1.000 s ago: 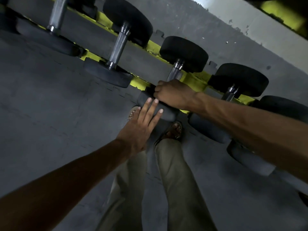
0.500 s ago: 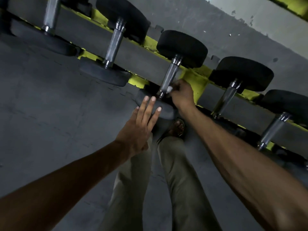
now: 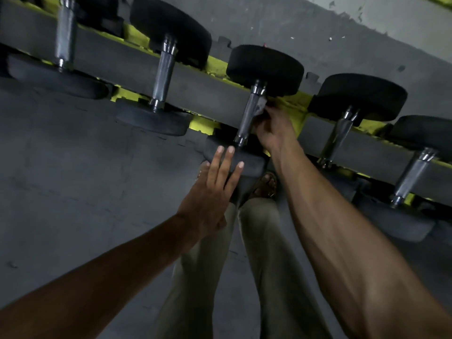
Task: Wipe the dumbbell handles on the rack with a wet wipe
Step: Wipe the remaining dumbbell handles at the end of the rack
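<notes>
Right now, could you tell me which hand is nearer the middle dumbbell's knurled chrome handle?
Right. The right hand presses a pale wet wipe against the handle; the left hand rests on the near rubber head.

My pale khaki trousers (image 3: 264, 265) reach down to a brown strapped sandal (image 3: 267, 186) on dark grey floor mats (image 3: 73, 179) with jigsaw seams, and at the far edge rises a lighter wall (image 3: 403, 28), chipped and speckled.
</notes>
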The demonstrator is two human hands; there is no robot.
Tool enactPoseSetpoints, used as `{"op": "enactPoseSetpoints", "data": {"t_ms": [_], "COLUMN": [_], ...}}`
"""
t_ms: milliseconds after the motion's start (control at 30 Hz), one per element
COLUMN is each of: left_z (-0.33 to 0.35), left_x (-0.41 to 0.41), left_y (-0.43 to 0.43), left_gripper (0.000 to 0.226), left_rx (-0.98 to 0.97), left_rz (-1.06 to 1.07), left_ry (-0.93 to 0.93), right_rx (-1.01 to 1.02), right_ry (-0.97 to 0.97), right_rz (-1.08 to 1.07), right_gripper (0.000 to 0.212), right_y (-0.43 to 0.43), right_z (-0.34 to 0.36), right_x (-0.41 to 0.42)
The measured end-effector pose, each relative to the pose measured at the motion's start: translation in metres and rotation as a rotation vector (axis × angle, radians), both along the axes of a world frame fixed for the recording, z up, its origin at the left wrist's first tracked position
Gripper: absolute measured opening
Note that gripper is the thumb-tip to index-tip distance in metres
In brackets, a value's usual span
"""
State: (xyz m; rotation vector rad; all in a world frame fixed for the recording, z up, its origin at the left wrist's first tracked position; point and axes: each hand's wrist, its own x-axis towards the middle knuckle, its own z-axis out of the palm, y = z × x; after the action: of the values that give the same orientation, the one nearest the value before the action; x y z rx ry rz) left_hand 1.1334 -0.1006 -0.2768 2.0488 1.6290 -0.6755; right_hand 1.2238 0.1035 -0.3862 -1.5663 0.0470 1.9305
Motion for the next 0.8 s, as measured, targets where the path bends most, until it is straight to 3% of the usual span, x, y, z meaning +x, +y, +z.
{"op": "enactPoseSetpoints", "data": {"t_ms": [200, 333, 433, 667, 800], "left_z": [0.000, -0.001, -0.005, -0.008, -0.003], "left_x": [-0.003, -0.008, -0.010, -0.007, -0.010], "left_y": [0.000, 0.001, 0.000, -0.001, 0.002], "left_gripper": [0.131, 0.133, 0.129, 0.103, 0.093], "left_rx": [-0.005, -0.018, -0.008, -0.013, -0.019], "left_rz": [-0.009, -0.003, -0.003, 0.016, 0.015], "left_ry": [-0.033, -0.061, -0.088, -0.142, -0.143], "right_rx": [0.035, 0.114, 0.180, 0.010, 0.421], "right_ry": [0.159, 0.127, -0.028, -0.057, -0.810], "right_rz": [0.033, 0.023, 0.154, 0.089, 0.417], "right_gripper": [0.029, 0.032, 0.023, 0.042, 0.036], "right_y": [0.002, -0.017, -0.020, 0.012, -0.008], "right_z": [0.012, 0.018, 0.016, 0.005, 0.027], "right_x": [-0.010, -0.005, -0.005, -0.018, -0.037]}}
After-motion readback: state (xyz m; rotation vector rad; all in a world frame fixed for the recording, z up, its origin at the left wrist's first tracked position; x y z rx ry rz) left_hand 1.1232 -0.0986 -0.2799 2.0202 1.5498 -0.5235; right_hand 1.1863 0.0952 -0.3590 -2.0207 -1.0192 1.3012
